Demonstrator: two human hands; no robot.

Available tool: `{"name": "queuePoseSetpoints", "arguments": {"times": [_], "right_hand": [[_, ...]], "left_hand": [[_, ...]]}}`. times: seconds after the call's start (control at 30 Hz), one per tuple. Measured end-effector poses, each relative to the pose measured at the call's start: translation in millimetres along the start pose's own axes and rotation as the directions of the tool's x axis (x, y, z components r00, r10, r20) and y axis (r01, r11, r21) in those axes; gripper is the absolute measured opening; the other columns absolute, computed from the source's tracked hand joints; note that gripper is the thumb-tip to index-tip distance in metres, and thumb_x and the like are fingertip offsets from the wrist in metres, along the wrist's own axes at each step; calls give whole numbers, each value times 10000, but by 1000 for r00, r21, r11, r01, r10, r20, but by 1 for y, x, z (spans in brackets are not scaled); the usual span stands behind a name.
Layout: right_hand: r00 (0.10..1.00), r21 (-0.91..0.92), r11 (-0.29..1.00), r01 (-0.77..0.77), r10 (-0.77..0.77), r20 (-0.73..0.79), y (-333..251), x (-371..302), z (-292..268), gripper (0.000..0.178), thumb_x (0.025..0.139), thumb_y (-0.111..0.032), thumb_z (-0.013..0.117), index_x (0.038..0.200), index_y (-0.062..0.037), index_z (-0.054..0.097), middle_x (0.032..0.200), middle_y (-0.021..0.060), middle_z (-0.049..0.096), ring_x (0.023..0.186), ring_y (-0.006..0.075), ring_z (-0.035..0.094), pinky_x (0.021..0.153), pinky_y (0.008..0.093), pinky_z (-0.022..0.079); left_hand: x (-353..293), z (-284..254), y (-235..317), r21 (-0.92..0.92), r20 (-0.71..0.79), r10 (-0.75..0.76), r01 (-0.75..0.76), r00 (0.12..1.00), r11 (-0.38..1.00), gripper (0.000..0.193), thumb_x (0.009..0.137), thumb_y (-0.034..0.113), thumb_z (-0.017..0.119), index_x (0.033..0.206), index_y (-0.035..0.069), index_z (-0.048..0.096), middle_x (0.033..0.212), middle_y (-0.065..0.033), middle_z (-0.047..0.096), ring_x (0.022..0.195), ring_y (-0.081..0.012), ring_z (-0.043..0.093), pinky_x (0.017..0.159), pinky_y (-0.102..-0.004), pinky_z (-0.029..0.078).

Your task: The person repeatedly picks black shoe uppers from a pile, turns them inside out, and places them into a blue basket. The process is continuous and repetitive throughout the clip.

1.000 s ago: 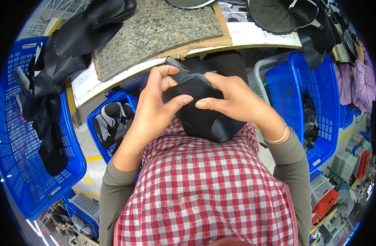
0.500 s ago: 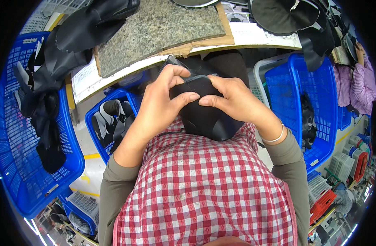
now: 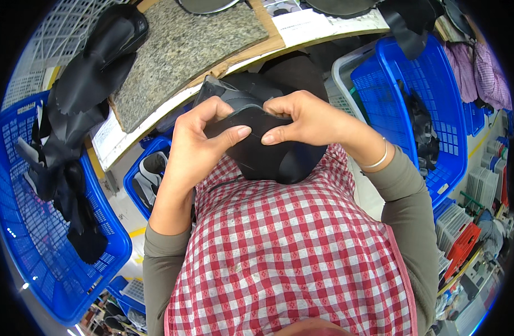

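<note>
A black shoe upper lies over my lap, its top edge raised between my two hands. On its left side my left hand pinches that edge, fingers curled behind and thumb flat on the front. The edge's right part is gripped by my right hand, with the thumb pressed on the near face. Both thumb tips sit close together but apart. Beyond my hands, a darker fold of black material rises toward the bench; its lower part is hidden behind the upper.
A grey stone slab rests on the bench. Black leather pieces hang off the bench's left end into a large blue basket. A smaller blue basket stands below; another blue basket is at right, near a person's checked sleeve.
My view has turned, so bench and baskets sit differently in it. My right hand has bent its fingers further over the upper's edge; both hands keep their hold.
</note>
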State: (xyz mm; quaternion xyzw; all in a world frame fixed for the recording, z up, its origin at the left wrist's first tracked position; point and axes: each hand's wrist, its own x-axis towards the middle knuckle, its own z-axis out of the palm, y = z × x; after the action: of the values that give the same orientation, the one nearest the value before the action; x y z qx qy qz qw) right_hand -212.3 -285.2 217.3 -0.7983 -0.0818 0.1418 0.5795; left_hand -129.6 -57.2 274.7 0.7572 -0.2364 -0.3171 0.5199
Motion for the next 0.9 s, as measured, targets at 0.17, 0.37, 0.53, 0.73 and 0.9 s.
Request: {"name": "queuePoseSetpoints", "arguments": {"times": [0.17,0.37,0.53,0.73,0.9], "right_hand": [[976,-277,960,38,-96,-198,-1,-5,14,428,862,-375,828,883,13,649,691,124,580,636,248,533,646,403,443],[988,423,899,-116,62,140,28,2,6,342,911,-313,822,954,16,738,758,5,694,730,75,589,677,318,489],[987,-174,983,49,-75,-143,15,-10,24,293,907,-309,777,983,-29,735,891,97,730,851,249,696,714,377,541],[893,-506,855,115,-312,-323,7,-29,30,283,874,-308,782,848,-55,658,821,64,653,806,282,641,694,420,525],[973,7,993,120,-116,-200,23,-34,18,313,975,-271,732,843,-2,642,782,66,567,749,196,562,680,358,456]], "left_hand": [[12,7,-6,126,66,41,-49,997,991,282,813,-17,828,1057,-13,686,903,-37,732,838,-87,661,759,-268,547],[18,12,-12,61,20,-6,5,1000,998,404,797,-21,837,1171,-7,684,1018,-79,744,952,-109,677,856,-280,549],[10,13,-19,-43,-55,-61,58,997,997,395,801,3,848,1157,0,677,1033,-79,747,946,-122,689,845,-288,557],[-1,18,-37,164,-155,31,-5,987,987,213,834,53,852,990,11,713,871,-39,745,812,-102,668,753,-274,545],[-1,14,-46,-205,-135,42,-70,990,976,143,886,25,805,1002,-13,731,889,12,666,849,-76,612,785,-253,501]]}}
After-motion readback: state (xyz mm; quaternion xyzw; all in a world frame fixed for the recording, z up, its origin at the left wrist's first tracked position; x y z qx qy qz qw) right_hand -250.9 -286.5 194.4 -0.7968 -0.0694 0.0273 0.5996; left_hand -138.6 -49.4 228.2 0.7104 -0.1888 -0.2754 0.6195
